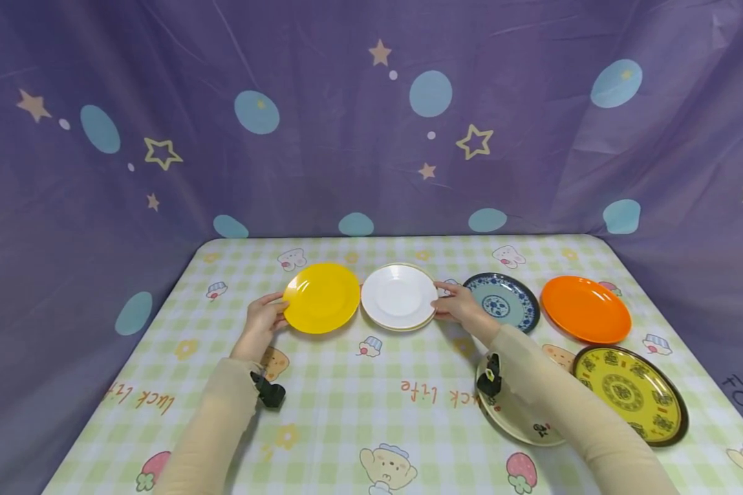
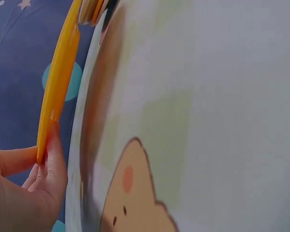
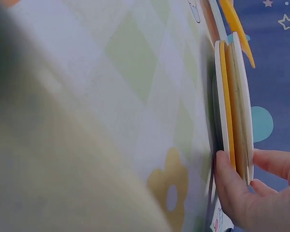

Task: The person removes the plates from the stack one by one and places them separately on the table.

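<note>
My left hand (image 1: 265, 322) pinches the left rim of a yellow plate (image 1: 322, 299). In the left wrist view that plate (image 2: 60, 77) is raised off the tablecloth, its shadow on the cloth below. To its right, my right hand (image 1: 461, 308) holds the right rim of a small stack of plates with a white plate (image 1: 399, 295) on top. Seen edge-on in the right wrist view, the stack has a yellow-orange layer (image 3: 226, 104) between paler rims, and the fingers (image 3: 227, 181) lie at its edge. The yellow plate and the stack stand side by side.
Right of the stack lie a blue-patterned plate (image 1: 510, 302), an orange plate (image 1: 585, 309) and an olive-yellow patterned plate (image 1: 634, 392) with a dark rim. A cream plate (image 1: 514, 419) is partly hidden under my right forearm. A purple curtain (image 1: 347, 185) hangs behind the checked tablecloth (image 1: 322, 426).
</note>
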The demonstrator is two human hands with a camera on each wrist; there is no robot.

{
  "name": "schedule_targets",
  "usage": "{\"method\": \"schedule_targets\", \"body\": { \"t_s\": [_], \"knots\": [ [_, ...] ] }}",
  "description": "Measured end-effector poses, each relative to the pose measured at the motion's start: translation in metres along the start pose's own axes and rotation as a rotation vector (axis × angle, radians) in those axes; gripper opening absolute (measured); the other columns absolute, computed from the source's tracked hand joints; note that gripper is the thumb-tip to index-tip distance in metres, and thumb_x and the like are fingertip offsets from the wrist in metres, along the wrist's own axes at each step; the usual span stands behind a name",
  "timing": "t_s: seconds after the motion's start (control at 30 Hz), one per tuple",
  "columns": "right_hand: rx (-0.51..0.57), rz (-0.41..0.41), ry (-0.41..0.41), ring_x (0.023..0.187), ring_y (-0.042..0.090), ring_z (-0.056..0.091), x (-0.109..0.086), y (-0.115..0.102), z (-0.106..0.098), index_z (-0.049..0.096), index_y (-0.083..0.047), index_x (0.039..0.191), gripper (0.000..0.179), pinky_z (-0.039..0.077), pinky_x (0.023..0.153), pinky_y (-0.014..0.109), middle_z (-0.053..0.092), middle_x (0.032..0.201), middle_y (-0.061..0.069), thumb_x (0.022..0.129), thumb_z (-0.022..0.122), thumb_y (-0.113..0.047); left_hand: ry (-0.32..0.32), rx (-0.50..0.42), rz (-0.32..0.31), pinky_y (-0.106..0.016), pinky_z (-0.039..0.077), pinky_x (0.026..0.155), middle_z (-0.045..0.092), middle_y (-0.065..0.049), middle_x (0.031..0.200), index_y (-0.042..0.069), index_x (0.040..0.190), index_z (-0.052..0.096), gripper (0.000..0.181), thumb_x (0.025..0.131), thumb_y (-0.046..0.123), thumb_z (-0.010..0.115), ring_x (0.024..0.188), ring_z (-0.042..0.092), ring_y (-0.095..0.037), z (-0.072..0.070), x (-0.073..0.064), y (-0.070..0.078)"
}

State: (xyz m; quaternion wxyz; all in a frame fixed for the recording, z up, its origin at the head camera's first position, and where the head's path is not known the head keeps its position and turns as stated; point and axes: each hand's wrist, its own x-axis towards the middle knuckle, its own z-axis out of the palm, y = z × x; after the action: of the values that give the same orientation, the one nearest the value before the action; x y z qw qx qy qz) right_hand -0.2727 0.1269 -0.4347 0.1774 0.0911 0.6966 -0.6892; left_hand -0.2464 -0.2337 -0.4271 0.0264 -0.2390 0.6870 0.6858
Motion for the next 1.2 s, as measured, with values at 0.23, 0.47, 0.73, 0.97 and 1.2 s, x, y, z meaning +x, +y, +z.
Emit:
{"method": "schedule_targets", "body": {
  "t_s": [0.23,0.47,0.73,0.97,1.2],
  "knots": [
    [0.001,-0.005,0.003,0.058,0.011,0.057,0.000,0.000,0.000,0.032,0.000,0.135,0.060,0.050,0.080,0.037,0.044,0.093,0.016,0.080,0.051,0.012,0.020,0.029,-0.018,-0.020,0.051,0.051,0.057,0.003,0.065,0.000,0.129,0.042,0.042,0.088,0.003,0.050,0.051,0.056,-0.008,-0.004,0.006,-0.004],
    [-0.011,-0.011,0.001,0.060,0.011,0.058,0.000,0.000,0.001,0.032,0.001,0.135,0.059,0.049,0.081,0.038,0.046,0.093,0.016,0.080,0.051,0.012,0.041,0.069,-0.038,-0.020,0.051,0.051,0.057,0.000,0.069,0.000,0.127,0.044,0.038,0.089,0.004,0.048,0.051,0.056,-0.008,-0.004,0.010,-0.007],
    [-0.021,-0.011,0.001,0.060,0.012,0.058,-0.001,-0.001,0.001,0.032,0.001,0.135,0.059,0.050,0.080,0.037,0.046,0.097,0.019,0.080,0.051,0.012,0.031,0.118,-0.045,-0.021,0.052,0.054,0.055,-0.007,0.085,0.001,0.128,0.043,0.038,0.090,0.005,0.047,0.055,0.056,-0.010,-0.003,0.013,-0.009],
    [-0.015,0.001,0.007,0.060,0.012,0.059,0.000,-0.001,0.001,0.032,0.000,0.135,0.060,0.050,0.080,0.037,0.043,0.097,0.018,0.079,0.051,0.013,0.034,0.134,-0.057,-0.022,0.052,0.055,0.055,-0.010,0.091,0.001,0.128,0.043,0.038,0.090,0.004,0.046,0.057,0.055,-0.010,-0.002,0.018,-0.009],
    [-0.001,0.011,0.007,0.059,0.012,0.058,0.000,-0.001,0.000,0.032,0.000,0.135,0.060,0.051,0.079,0.036,0.045,0.094,0.016,0.079,0.051,0.013,0.043,0.166,-0.057,-0.020,0.051,0.054,0.054,-0.012,0.096,-0.001,0.127,0.044,0.037,0.090,0.004,0.045,0.059,0.054,-0.010,-0.004,0.021,-0.009]
  ]
}}
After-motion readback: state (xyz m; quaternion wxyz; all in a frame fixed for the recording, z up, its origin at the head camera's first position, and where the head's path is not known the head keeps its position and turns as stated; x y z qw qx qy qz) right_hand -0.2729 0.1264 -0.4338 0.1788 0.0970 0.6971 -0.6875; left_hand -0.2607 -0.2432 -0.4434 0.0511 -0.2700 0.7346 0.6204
